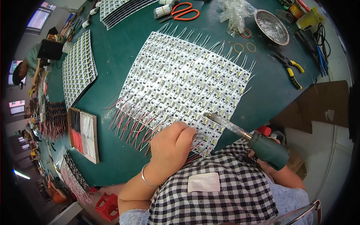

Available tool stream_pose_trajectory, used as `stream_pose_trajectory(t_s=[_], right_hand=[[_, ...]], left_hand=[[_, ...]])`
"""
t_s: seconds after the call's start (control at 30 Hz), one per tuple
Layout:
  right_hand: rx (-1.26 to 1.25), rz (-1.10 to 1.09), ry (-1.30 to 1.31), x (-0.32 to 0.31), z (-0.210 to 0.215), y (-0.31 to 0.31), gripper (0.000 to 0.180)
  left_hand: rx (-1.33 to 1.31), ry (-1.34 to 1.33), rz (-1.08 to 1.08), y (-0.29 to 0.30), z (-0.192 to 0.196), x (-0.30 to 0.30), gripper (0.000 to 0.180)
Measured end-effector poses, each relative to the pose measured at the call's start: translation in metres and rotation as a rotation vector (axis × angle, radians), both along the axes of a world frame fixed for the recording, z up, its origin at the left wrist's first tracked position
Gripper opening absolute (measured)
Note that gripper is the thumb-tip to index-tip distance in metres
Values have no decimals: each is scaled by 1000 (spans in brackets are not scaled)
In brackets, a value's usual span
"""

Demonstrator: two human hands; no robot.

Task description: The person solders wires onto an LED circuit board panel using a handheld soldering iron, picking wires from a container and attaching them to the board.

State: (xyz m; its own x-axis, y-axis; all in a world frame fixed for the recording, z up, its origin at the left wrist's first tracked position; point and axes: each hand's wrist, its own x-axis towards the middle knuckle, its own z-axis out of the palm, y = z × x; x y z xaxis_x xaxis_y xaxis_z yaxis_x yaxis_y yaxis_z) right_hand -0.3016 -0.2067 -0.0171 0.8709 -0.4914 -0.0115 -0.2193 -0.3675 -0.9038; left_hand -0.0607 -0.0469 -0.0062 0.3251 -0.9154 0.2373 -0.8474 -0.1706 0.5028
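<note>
A large white circuit board panel of many small repeated boards lies on the green table in front of me. Thin white wires stick out along its far edge, and red and white wires along its near left edge. My left hand is closed at the near edge, its fingertips pinched on thin wires that show beside them. My right hand, mostly hidden behind the green handle, grips a soldering iron. Its tip lies over the panel's near part, a little beyond my left fingers; contact cannot be made out.
Another panel and a box of sorted wires lie left. Orange-handled scissors and further panels are at the back. A metal bowl, rubber bands and yellow-black pliers lie right. Another person sits far left.
</note>
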Motion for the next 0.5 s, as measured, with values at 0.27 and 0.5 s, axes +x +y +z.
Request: stream_pose_trajectory(t_s=[0.27, 0.5], right_hand=[[17, 104, -16, -9, -12, -1, 25], [-190, 198, 14, -7, -10, -5, 23]], left_hand=[[-88, -92, 1, 3, -28, -8, 27], [-108, -50, -43, 1, -31, -7, 25]])
